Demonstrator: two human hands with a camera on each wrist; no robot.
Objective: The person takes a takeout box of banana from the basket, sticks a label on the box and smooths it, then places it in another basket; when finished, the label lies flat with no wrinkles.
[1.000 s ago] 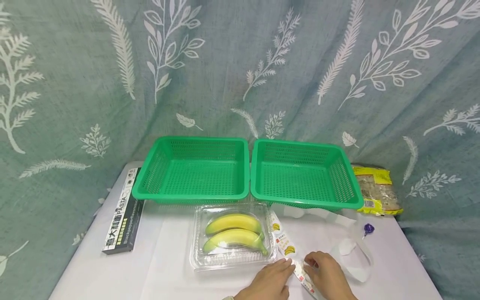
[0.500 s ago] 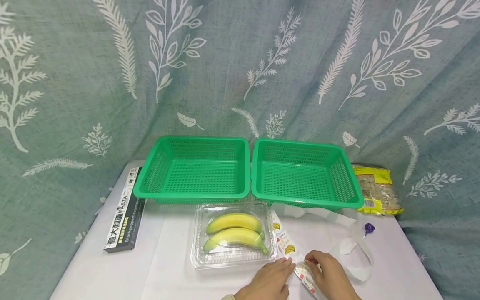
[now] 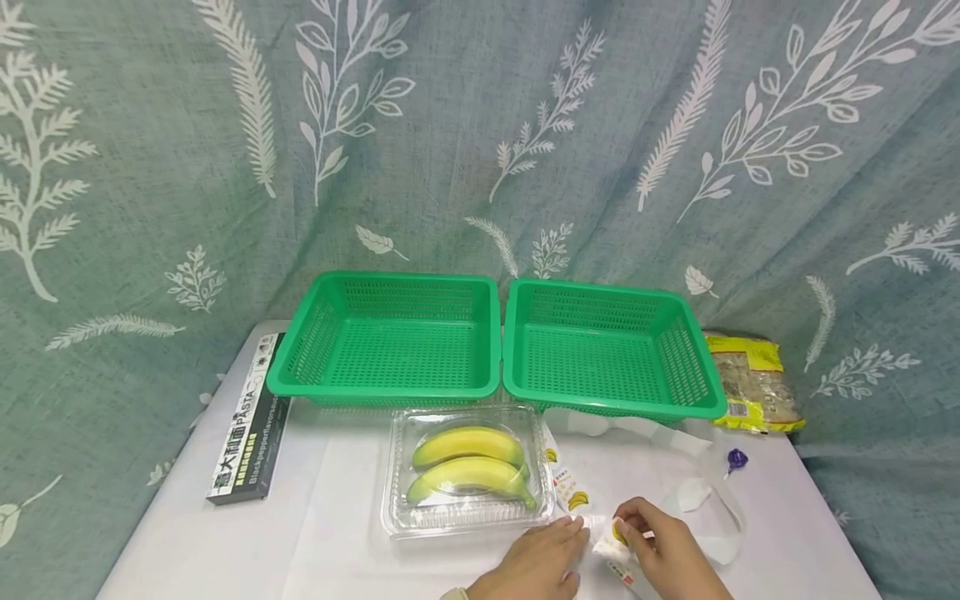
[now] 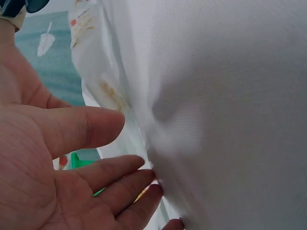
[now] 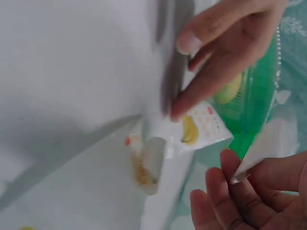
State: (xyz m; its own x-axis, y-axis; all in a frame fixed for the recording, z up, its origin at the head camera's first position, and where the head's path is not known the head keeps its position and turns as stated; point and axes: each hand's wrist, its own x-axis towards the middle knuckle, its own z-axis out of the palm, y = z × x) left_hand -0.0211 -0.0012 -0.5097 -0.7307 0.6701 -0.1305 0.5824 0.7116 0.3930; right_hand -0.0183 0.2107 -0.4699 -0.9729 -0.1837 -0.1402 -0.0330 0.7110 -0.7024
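Note:
A strip of banana-printed sticker labels [image 3: 567, 490] lies on the white table beside a clear plastic clamshell [image 3: 389, 510], which contains two bananas [image 3: 468, 479]. My left hand [image 3: 534, 557] rests with extended fingers at the left edge of the strip. In the left wrist view, the left hand's fingertips [image 4: 148, 175] touch the white surface. My right hand [image 3: 660, 546] pinches a banana label [image 3: 618, 533] between thumb and forefinger, lifted off the strip. In the right wrist view, the label's white side [image 5: 276, 141] shows above the right hand [image 5: 249, 196].
Two green baskets [image 3: 386, 392] [image 3: 607, 402] stand side by side at the back. A pasta box [image 3: 247, 433] lies left; a yellow-edged bag [image 3: 756, 383] lies far right. A purple-wrapped lollipop [image 3: 737, 458] and curled white backing strip [image 3: 723, 542] lie right of the hands.
My right hand has lifted a banana label from the strip and shifted slightly right. The left hand has stayed in place.

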